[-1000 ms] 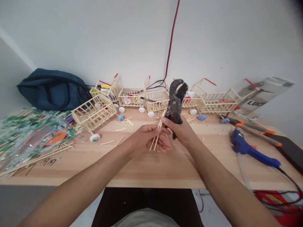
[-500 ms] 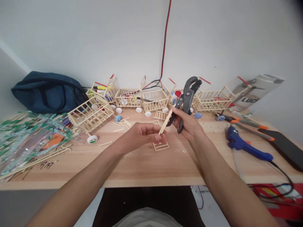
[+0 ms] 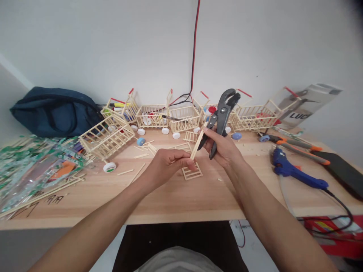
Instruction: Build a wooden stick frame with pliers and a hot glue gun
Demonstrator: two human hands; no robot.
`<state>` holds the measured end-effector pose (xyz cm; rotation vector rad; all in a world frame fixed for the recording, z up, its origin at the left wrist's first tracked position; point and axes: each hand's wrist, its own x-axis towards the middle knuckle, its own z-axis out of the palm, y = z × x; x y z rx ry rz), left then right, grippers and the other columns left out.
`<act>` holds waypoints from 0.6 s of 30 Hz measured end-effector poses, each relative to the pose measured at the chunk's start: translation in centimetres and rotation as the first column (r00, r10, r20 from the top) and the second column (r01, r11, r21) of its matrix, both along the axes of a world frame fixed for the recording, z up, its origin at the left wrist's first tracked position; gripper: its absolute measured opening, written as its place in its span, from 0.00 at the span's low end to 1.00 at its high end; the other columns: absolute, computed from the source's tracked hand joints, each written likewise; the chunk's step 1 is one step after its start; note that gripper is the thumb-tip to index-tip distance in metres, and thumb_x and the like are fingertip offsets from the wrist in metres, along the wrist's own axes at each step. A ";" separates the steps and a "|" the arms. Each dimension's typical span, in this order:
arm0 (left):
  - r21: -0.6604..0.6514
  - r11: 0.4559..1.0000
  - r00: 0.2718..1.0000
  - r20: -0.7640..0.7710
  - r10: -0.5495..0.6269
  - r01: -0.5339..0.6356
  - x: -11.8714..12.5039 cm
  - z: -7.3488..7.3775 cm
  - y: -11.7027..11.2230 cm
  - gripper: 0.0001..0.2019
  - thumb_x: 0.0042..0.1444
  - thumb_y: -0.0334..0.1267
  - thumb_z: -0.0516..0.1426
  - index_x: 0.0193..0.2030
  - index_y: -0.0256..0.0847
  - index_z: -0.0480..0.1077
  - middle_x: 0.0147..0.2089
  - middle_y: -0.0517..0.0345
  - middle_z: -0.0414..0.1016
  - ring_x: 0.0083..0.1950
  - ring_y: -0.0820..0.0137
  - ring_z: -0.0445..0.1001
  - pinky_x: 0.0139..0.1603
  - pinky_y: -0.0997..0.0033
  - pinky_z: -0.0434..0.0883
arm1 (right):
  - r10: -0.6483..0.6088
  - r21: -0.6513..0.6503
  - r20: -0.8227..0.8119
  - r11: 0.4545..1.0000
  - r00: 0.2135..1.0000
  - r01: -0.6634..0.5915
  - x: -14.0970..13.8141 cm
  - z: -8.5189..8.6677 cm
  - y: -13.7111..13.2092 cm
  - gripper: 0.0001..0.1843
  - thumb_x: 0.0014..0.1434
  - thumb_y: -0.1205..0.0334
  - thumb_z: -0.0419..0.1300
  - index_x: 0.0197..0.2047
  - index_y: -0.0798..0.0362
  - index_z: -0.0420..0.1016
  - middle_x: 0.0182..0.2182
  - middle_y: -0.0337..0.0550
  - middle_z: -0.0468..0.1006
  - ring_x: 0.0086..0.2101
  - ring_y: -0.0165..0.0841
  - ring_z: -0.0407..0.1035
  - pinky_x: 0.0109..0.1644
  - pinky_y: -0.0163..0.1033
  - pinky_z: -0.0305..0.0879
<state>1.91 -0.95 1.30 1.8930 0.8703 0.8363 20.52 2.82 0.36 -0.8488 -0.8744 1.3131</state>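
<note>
In the head view, the left hand [image 3: 170,161] pinched sticks [image 3: 197,143] near their lower end between thumb and fingers; the right hand [image 3: 226,148] gripped the cutter [image 3: 222,112], its thumb against their upper end; they slanted just left of the cutter; a frame [image 3: 193,177] lay on its near side, a glue gun [image 3: 300,177] well right.

Carts [image 3: 253,121] behind cutter [image 3: 222,117], w/ bag [image 3: 56,113] far L, glue gun [image 3: 296,173] R.

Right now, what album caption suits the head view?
Sticks in left grip and right grip, cutter in the latter, carts behind.
</note>
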 end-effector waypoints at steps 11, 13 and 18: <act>-0.266 0.934 0.960 0.206 -0.188 0.240 -0.4 0.0 0.2 0.17 0.60 0.46 0.55 0.46 0.34 0.75 0.39 0.48 0.80 0.41 0.67 0.77 0.45 0.70 0.71 | -0.051 0.045 0.047 0.998 0.998 0.048 0.4 0.1 0.1 0.15 0.42 0.57 0.70 0.26 0.51 0.67 0.22 0.33 0.70 0.24 0.26 0.67 0.31 0.35 0.68; -0.206 0.962 0.978 0.145 -0.150 0.178 -0.3 0.0 0.1 0.14 0.58 0.44 0.57 0.42 0.35 0.77 0.39 0.51 0.81 0.41 0.68 0.76 0.45 0.72 0.69 | -0.043 0.040 0.033 0.998 0.999 0.042 0.3 0.2 0.1 0.15 0.42 0.58 0.70 0.25 0.51 0.67 0.21 0.33 0.70 0.23 0.26 0.67 0.31 0.35 0.68; -0.071 0.995 0.998 0.030 -0.063 0.065 -0.2 0.0 0.0 0.13 0.60 0.43 0.55 0.34 0.37 0.78 0.35 0.55 0.81 0.39 0.69 0.76 0.42 0.75 0.67 | -0.016 0.038 0.032 0.999 0.999 0.015 0.2 0.1 -0.1 0.16 0.42 0.57 0.71 0.26 0.51 0.68 0.21 0.33 0.70 0.23 0.27 0.67 0.30 0.36 0.68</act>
